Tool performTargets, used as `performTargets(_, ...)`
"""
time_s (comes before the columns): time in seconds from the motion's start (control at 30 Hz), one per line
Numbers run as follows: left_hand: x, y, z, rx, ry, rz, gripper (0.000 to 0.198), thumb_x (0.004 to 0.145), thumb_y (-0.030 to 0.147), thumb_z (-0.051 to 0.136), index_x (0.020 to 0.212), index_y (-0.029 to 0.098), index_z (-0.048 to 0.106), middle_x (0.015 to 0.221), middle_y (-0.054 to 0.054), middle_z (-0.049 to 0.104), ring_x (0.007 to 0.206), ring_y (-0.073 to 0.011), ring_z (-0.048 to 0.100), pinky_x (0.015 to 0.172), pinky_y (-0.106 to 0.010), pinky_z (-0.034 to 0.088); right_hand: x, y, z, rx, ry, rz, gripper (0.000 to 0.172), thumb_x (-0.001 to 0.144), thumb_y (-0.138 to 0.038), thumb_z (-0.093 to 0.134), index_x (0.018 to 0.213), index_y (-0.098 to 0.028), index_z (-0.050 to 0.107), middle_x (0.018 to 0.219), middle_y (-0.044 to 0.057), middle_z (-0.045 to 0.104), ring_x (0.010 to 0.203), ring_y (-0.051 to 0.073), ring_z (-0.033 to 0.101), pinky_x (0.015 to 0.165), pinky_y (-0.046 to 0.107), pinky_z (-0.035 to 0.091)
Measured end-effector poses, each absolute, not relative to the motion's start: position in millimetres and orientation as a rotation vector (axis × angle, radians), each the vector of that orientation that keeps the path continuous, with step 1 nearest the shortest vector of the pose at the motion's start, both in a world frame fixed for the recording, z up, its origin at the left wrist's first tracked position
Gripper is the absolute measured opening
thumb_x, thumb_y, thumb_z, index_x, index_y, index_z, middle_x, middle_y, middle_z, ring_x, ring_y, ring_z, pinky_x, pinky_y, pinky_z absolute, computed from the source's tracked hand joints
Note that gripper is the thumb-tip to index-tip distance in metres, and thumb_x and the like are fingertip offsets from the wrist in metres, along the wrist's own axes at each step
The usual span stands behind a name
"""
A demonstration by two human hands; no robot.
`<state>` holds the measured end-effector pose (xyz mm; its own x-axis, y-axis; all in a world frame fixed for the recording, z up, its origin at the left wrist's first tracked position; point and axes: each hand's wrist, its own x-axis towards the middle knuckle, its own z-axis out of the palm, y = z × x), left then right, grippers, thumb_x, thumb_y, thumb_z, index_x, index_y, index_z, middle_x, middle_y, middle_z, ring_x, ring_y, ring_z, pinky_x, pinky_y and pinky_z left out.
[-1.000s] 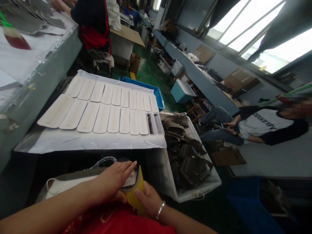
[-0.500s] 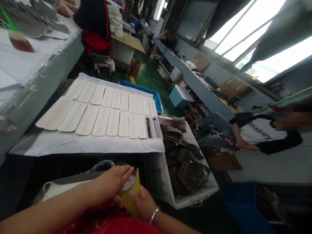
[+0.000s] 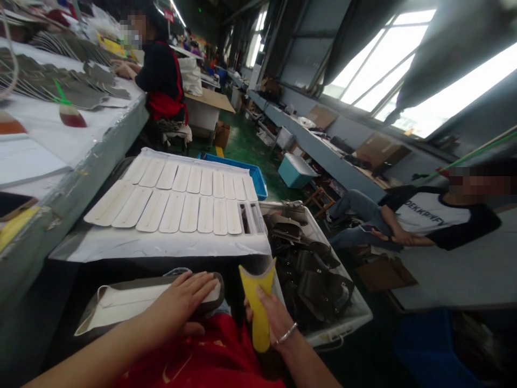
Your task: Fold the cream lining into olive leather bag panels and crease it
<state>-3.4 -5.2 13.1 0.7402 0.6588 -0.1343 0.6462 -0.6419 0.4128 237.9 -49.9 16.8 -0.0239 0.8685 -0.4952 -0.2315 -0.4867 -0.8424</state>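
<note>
Currently: your left hand (image 3: 189, 299), fingers spread, pins the lined leather piece (image 3: 129, 303) on your lap; right hand (image 3: 277, 323) grips the yellow scraper (image 3: 255, 293) beside it. Smoothing step, likely; next stroke needs a firm hold-down.

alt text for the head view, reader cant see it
The left hand presses flat on a pale flat piece while the right hand grips a yellow tool; beyond lie rows of white strips and a white bin of dark parts.
</note>
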Motion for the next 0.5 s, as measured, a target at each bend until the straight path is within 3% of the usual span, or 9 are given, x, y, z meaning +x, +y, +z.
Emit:
performTargets(0.13, -3.9, -26.7, -6.8, 2.643, 0.973, 0.120, 0.079, 0.070, 0.029, 0.067, 0.138, 0.030, 0.027, 0.145, -0.007, 0.029, 0.132, -0.0282, 0.027, 0.107, -0.054, 0.017, 228.4, -20.9, 26.0, -1.174, -0.489, 1.525, 0.044, 0.061, -0.033, 0.076, 0.095, -0.014, 0.057, 0.066, -0.004, 0.052, 0.052, 0.007, 0.049, 0.053, 0.023, 0.047)
performTargets(0.33, -3.7, -33.4, -17.6, 2.825, 0.944, 0.239, 0.068, 0.082, 0.015, 0.052, 0.140, 0.033, 0.021, 0.144, -0.006, 0.031, 0.131, -0.0270, 0.029, 0.108, -0.052, 0.018, 185.7, 22.1, 11.5, -1.104, -0.644, 1.310, 0.051, 0.066, -0.053, 0.067, 0.096, -0.015, 0.054, 0.064, -0.005, 0.054, 0.041, 0.008, 0.047, 0.043, 0.026, 0.047)
performTargets(0.5, -1.6, -30.1, -14.6, 2.823, 0.954, 0.227, 0.065, 0.085, 0.017, 0.048, 0.140, 0.033, 0.018, 0.144, -0.006, 0.031, 0.132, -0.0280, 0.027, 0.107, -0.054, 0.020, 169.6, 34.4, 5.0, -1.065, -0.761, 1.327, 0.048, 0.071, -0.055, 0.062, 0.095, -0.015, 0.054, 0.053, -0.008, 0.046, 0.035, 0.004, 0.034, 0.038, 0.021, 0.041)
